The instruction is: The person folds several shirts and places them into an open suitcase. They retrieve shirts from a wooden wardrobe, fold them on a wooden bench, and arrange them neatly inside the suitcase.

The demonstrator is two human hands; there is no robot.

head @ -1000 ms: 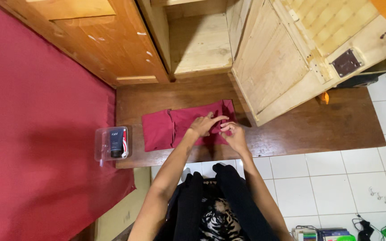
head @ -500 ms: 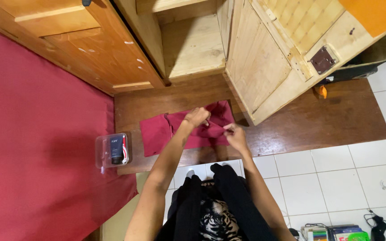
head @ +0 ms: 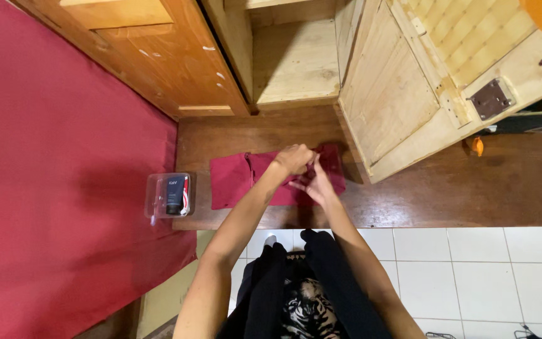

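Dark wooden desk (head: 409,201) carries a maroon garment (head: 233,179); left hand (head: 294,159) and right hand (head: 312,184), apart half a second ago, now meet, both pinching its right end.

I see my left hand (head: 295,159) and right hand (head: 316,184) pinching the folded dark-red cloth (head: 246,179). It lies on the dark wooden worktop (head: 446,194).

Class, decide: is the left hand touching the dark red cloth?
Touching. The head view shows the left hand closed on a fold of the dark red cloth.
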